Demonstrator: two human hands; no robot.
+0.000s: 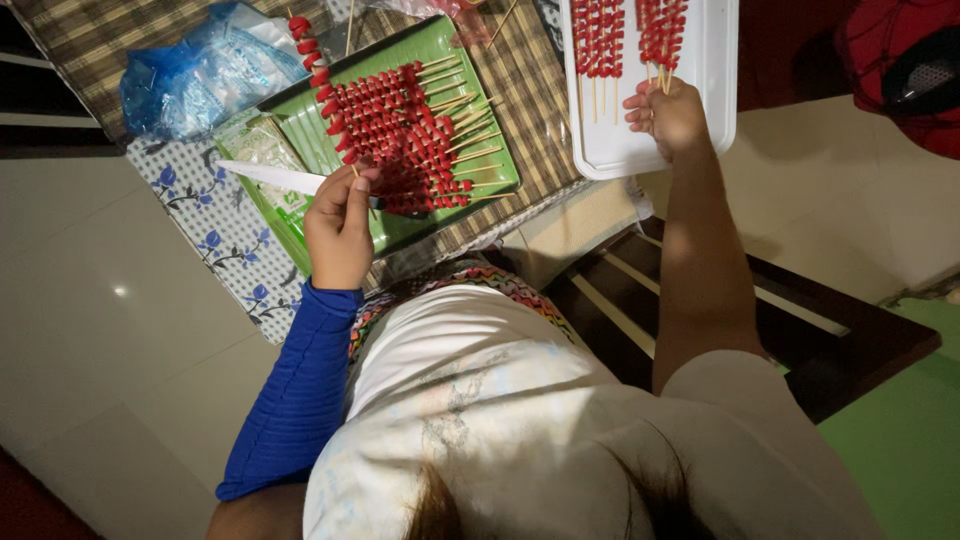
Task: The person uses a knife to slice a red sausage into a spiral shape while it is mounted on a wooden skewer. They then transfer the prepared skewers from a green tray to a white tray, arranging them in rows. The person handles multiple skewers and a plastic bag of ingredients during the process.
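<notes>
Skewers of red pieces (400, 130) are piled on the green tray (495, 170). One skewer (322, 75) is pinched in the left hand (338, 228), fingers closed on its stick. Fingers of the right hand (668, 115) are clamped on sticks laid on the white tray (715, 90).

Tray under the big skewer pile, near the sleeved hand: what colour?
Green rectangular plastic tray, clearest in the head view.

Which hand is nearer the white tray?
Right. The right hand rests on the white tray, gripping skewer ends at its near part. The left hand is off to the side at the green tray, holding one skewer.
</notes>
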